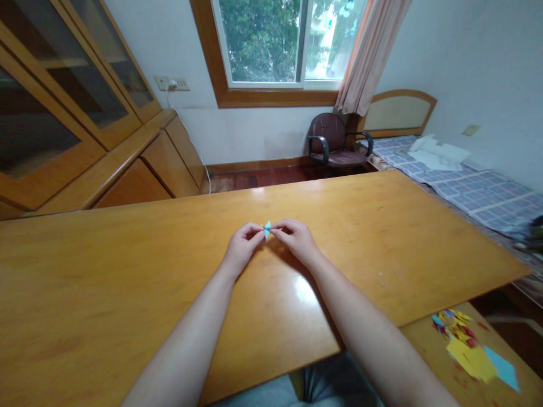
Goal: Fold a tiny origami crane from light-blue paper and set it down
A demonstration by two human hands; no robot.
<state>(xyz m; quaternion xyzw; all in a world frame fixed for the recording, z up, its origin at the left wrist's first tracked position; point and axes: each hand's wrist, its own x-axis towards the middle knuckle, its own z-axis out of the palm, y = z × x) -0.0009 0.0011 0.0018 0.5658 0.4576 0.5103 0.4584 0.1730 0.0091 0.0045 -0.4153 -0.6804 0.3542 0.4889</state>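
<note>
Between my two hands, just over the wooden table (148,271), is a small light-blue piece of folded paper (267,229) with pointed ends. My left hand (246,246) pinches its left side between thumb and forefinger. From the right, my right hand (294,237) pinches the other side in the same way. The fingertips cover part of the paper, so its full shape is hard to make out.
At lower right, a lower surface holds a pile of small coloured paper pieces (456,325), yellow sheets (470,359) and a light-blue sheet (503,367). Beyond the table stand a brown armchair (328,135), a bed (475,186) and a glass-door cabinet (123,127).
</note>
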